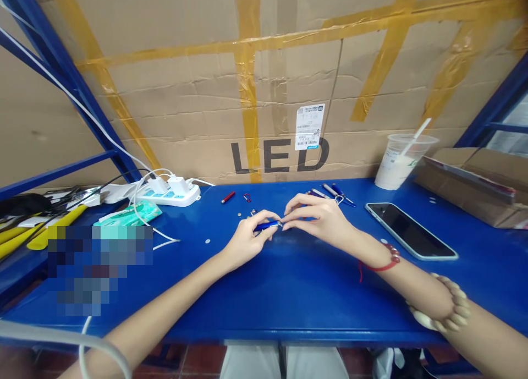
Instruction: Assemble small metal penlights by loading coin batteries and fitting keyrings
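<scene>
My left hand [247,240] is closed round a slim blue metal tube [267,225], which looks like a small keychain flashlight. Its silver end points right, to where the fingertips of my right hand [315,217] pinch together. Whatever tiny part may sit between those right fingertips is too small to make out. Just beyond the left hand lie a small silver piece [239,214] and a red tube [228,197] with a red carabiner clip [247,197]. Behind the right hand rest several similar slim tubes [330,190], blue and silver, partly covered by the hand.
On the right are a phone [412,230], a plastic cup with a straw [402,161] and an open cardboard box [466,186]. A white power strip [177,193], loose cables and a green packet [132,214] occupy the left. A large carton [185,104] walls the blue table's back.
</scene>
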{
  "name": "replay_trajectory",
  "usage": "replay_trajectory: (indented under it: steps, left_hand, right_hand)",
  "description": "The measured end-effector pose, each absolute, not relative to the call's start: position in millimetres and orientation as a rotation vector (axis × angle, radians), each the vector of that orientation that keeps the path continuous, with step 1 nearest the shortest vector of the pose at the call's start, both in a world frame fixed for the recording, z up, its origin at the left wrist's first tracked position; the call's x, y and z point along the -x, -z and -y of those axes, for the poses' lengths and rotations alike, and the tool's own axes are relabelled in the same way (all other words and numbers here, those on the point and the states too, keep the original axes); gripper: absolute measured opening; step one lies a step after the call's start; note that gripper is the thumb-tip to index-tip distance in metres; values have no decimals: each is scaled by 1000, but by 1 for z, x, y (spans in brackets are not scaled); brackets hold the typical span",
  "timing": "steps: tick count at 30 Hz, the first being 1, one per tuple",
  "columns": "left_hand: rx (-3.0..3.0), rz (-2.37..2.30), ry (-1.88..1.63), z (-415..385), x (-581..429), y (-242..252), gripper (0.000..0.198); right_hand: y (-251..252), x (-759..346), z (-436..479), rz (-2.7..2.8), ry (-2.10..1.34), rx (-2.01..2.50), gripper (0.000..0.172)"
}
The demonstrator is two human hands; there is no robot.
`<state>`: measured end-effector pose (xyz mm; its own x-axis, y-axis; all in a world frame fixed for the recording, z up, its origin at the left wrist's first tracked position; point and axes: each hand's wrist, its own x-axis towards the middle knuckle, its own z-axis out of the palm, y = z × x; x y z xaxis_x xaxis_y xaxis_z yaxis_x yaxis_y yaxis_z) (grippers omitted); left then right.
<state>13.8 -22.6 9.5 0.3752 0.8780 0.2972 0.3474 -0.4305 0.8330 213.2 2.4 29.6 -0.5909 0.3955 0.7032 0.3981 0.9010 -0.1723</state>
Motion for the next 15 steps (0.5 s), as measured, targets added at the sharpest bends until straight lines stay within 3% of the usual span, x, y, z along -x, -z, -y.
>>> replay_trajectory:
  steps: [5, 15]
  left_hand:
    - [-1840, -928, -953, 24, -16, -6, 17]
    - [-1852, -955, -928, 29, -19, 9, 18]
  right_hand:
    - [-31, -215, 0, 2307, 172, 576, 20]
    - [-16, -214, 2, 2365, 74, 578, 26]
